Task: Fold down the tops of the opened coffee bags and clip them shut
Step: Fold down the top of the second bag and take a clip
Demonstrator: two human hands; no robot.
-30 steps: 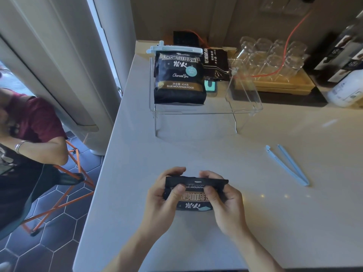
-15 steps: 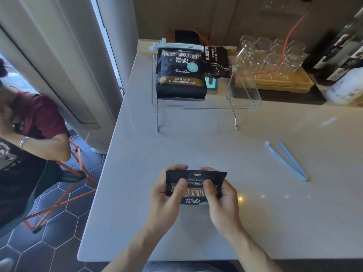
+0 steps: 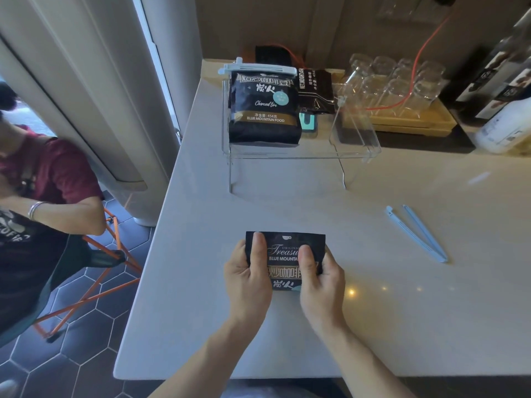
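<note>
left hand (image 3: 248,278) and right hand (image 3: 321,278) both clamped on black coffee bag (image 3: 287,255) (thumbs on its front), near counter (image 3: 402,326) edge; open blue clip (image 3: 416,234) lies right, well apart | clipped bag (image 3: 263,110) on far clear stand (image 3: 356,152)

The left hand (image 3: 249,278) and right hand (image 3: 320,278) cover both lower sides of the coffee bag (image 3: 286,255), its bottom edge is hidden behind them, and the white bottle (image 3: 505,130) is cut off at the right edge.
</note>
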